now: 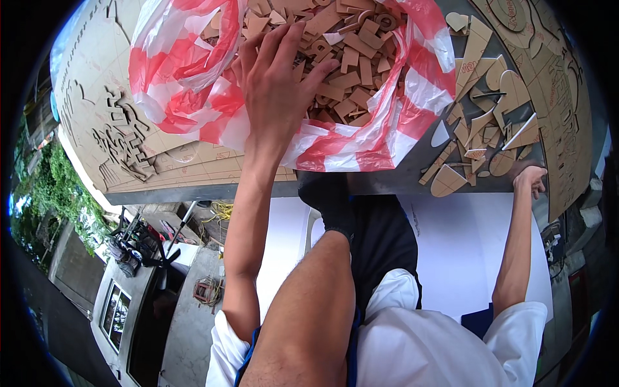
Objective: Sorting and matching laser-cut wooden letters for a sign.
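Note:
My left hand (276, 84) reaches over a red-and-white striped plastic bag (361, 147), its fingers spread and the thumb apart. Beneath its fingertips lie many small brown cut-out pieces (348, 80), some flat strips, some rings and curved shapes. The bag's mouth is wide, its rim folded outward around the pieces. Far to the right, my right hand (530, 178) rests at the table's near edge with curled fingers, beside a brown sheet with cut shapes (560, 138). Whatever those fingers hold, if anything, is hidden.
Loose brown offcuts (480, 132) are heaped right of the bag on the dark table (393, 184). Brown sheets with cut-out lines (97, 126) cover the left side. White panels (451, 245) stand below the table edge. My black-socked foot (325, 197) is raised against that edge.

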`<state>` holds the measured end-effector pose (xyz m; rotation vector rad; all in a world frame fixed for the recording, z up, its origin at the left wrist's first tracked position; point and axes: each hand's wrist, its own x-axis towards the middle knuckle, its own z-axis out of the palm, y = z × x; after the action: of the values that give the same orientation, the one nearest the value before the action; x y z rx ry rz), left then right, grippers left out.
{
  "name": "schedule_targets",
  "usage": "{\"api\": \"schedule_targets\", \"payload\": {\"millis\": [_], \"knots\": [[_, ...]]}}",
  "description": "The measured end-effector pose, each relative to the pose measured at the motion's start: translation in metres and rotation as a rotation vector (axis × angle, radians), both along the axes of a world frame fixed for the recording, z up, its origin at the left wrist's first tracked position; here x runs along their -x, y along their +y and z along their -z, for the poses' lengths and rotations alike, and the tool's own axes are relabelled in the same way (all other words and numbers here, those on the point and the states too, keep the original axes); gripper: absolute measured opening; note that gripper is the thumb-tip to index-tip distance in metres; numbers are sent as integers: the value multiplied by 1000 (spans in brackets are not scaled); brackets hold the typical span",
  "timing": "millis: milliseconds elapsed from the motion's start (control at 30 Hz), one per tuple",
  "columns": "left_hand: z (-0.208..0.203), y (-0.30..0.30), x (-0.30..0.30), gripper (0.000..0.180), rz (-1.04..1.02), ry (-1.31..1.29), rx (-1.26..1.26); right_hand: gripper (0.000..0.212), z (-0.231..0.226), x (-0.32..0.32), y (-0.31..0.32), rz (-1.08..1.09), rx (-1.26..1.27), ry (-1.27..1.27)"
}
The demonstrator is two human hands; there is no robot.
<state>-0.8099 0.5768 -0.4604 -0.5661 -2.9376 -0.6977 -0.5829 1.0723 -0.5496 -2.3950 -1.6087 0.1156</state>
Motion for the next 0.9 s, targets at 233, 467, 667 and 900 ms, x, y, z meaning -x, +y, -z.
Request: {"api": "schedule_targets", "payload": {"millis": [233, 467, 667, 900], "knots": [[7, 3, -14, 38, 70, -39, 81, 70, -1, -5, 6, 1, -41, 84], [8, 9, -17, 27, 87, -21, 88, 69, -10, 10, -9, 28, 11, 64], [-4, 13, -5, 26, 31, -198, 43, 68, -12, 7, -9, 9, 13, 34], [-16, -10, 35, 25, -220, -628, -441, 67, -10, 10, -9, 26, 24, 13]]}}
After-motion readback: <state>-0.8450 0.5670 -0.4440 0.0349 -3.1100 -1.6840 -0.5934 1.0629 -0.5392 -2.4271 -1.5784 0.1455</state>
